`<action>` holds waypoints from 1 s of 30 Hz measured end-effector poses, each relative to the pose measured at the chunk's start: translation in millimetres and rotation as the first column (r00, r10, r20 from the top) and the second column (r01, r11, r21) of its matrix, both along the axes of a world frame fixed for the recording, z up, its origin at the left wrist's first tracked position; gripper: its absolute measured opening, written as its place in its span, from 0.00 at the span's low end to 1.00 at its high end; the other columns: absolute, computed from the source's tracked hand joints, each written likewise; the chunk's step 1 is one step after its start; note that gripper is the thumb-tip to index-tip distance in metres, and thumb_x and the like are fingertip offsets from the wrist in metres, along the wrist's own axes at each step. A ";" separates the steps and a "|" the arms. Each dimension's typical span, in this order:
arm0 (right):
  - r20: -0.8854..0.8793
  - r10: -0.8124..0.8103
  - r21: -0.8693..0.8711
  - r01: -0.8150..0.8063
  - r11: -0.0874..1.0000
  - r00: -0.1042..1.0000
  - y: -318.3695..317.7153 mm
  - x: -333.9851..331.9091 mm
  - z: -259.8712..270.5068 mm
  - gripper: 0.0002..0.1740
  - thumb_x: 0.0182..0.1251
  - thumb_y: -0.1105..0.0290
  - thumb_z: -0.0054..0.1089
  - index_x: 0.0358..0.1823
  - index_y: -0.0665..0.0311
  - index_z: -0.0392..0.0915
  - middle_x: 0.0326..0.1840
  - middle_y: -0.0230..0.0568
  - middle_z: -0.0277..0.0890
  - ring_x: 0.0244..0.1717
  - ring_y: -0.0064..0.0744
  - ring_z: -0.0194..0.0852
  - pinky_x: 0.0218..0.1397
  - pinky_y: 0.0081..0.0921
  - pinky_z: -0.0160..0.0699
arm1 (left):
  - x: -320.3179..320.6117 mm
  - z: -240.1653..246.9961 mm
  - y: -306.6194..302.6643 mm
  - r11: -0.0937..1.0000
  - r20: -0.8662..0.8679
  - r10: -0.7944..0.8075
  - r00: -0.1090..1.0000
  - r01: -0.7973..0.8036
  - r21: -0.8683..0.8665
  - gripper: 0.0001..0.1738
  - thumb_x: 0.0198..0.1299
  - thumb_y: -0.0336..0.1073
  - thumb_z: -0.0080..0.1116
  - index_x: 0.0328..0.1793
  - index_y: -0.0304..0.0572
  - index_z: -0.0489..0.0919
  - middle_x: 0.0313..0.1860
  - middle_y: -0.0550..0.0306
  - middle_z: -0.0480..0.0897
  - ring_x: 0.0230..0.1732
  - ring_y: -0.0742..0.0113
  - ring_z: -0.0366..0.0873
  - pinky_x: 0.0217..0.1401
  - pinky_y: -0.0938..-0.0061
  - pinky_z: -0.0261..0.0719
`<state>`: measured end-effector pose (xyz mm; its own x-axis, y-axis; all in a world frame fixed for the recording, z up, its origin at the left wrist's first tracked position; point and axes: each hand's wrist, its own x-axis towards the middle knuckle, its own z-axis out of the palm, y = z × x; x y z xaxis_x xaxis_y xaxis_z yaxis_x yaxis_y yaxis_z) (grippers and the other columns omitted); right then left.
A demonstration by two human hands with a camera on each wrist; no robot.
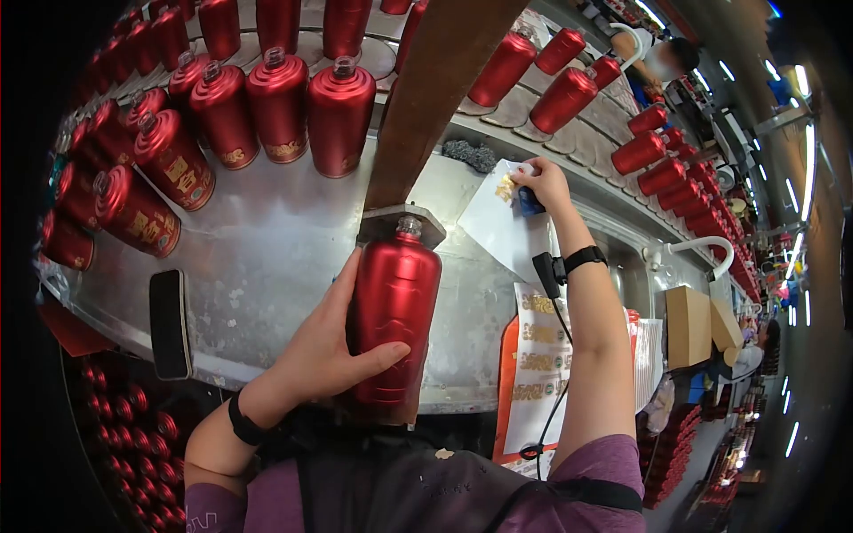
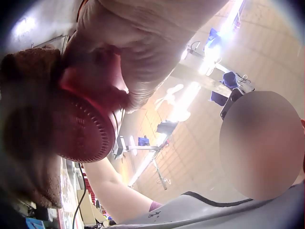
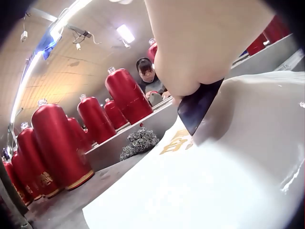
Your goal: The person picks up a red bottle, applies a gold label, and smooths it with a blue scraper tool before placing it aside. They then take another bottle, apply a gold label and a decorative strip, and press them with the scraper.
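A plain red bottle [image 1: 397,311] stands against a metal plate at the table's near edge, its base showing in the left wrist view. My left hand [image 1: 333,342] grips its body, thumb across the front. On a white sheet [image 1: 498,222] my right hand [image 1: 544,185] holds a dark blue flat piece [image 3: 200,107], its edge down on the sheet beside gold lettering [image 3: 175,142]. The fingertips are partly hidden in the right wrist view.
Red bottles [image 1: 342,115] stand at the back left, others on a conveyor [image 1: 586,115] behind. A wooden post [image 1: 435,89] rises mid-table. Nearby are a phone [image 1: 170,324], dark steel wool [image 1: 469,155], printed gold-letter sheets [image 1: 538,355] and a cardboard box [image 1: 688,326].
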<state>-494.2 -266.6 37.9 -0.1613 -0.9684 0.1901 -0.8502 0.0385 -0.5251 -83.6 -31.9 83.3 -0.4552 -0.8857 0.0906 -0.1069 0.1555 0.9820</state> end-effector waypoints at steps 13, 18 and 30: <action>-0.259 -0.003 0.011 0.006 1.000 0.966 2.7 9.4 6.2 0.13 0.64 0.57 0.63 0.42 0.54 0.88 0.36 0.43 0.86 0.39 0.46 0.84 0.44 0.37 0.79 | 1.8 -5.3 -3.1 1.000 -0.026 -0.002 1.000 0.002 0.012 0.62 0.54 0.47 0.73 0.82 0.30 0.41 0.75 0.33 0.62 0.75 0.47 0.63 0.76 0.62 0.62; -0.189 0.039 -0.319 -0.099 0.943 0.981 1.8 6.2 -1.7 0.14 0.70 0.63 0.60 0.51 0.58 0.85 0.36 0.41 0.86 0.35 0.37 0.84 0.39 0.26 0.79 | 3.1 -8.9 -2.2 1.000 -0.046 0.005 0.999 -0.004 0.024 0.61 0.55 0.44 0.73 0.83 0.32 0.42 0.75 0.36 0.63 0.75 0.50 0.65 0.75 0.62 0.64; -0.348 -0.230 0.375 0.360 0.855 0.909 115.9 -242.0 -61.4 0.16 0.40 0.63 0.81 0.27 0.66 0.87 0.26 0.42 0.84 0.28 0.34 0.82 0.35 0.33 0.81 | -4.1 -26.1 4.8 0.995 -0.199 0.072 0.977 -0.058 0.077 0.54 0.57 0.44 0.70 0.82 0.35 0.49 0.71 0.44 0.67 0.70 0.58 0.69 0.73 0.64 0.65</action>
